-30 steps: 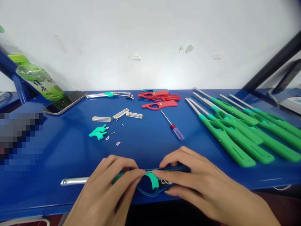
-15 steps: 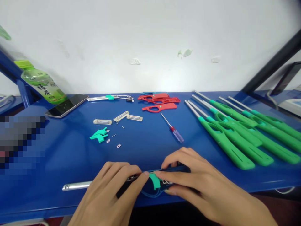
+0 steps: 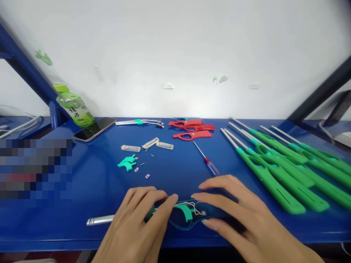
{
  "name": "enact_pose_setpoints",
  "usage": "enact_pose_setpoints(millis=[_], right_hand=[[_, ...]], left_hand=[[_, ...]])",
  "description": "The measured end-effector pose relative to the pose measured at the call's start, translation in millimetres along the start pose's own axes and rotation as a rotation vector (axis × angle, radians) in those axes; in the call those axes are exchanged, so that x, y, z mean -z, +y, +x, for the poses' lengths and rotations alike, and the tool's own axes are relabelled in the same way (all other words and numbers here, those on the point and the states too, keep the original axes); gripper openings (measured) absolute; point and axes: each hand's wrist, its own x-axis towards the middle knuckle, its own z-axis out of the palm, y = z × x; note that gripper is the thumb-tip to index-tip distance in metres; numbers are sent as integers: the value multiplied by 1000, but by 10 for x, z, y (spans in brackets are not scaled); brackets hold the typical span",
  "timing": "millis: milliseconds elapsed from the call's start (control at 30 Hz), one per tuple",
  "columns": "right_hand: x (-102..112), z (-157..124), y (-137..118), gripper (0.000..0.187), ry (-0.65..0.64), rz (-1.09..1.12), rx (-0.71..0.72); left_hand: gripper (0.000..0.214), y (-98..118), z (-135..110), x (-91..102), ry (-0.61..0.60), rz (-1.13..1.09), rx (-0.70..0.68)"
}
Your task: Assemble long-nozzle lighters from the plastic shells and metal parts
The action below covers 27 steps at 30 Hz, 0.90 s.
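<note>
An opened lighter casing (image 3: 179, 227) in dark blue lies low in front of me, its inner side up. A green trigger (image 3: 187, 212) and thin white wires (image 3: 193, 207) show inside it, and a metal tube (image 3: 100, 220) sticks out to the left. My left hand (image 3: 139, 215) is closed over the tube end of the lighter, hiding that part. The thumb and fingers of my right hand (image 3: 236, 208) are spaced across the handle, at its near and far edges. Beyond my hands lies a screwdriver (image 3: 210, 163) with a clear purple handle.
Several assembled green lighters (image 3: 270, 182) lie at the right. Red casing halves (image 3: 192, 135) and metal tubes with wires (image 3: 138, 122) are at the back. Clear fuel tanks (image 3: 131, 148), green triggers (image 3: 127, 163) and small metal parts (image 3: 147, 176) lie centre-left, near a phone (image 3: 94, 129) and bottle (image 3: 75, 107).
My right hand's fingers have spread and drawn back from the trigger toward the handle, uncovering more wires. My left hand keeps its hold. The whole view has shifted slightly.
</note>
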Motion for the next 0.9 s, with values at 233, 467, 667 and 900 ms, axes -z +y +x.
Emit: enact_pose_setpoints(millis=[233,467,667,900], right_hand=[[265,590,-24,26,-43,-292,192],[313,1445,102,26,-304,-487,209],[144,2026,266,33,-386,-504,85],[5,2075,288,35,-478,-470,78]], left_hand=[[35,-269,446,375,-365,356,416],[28,-457,716,445,-388,424,612],[26,-556,658,349,-426,365,620],[24,-578,637,316,-424,354,637]])
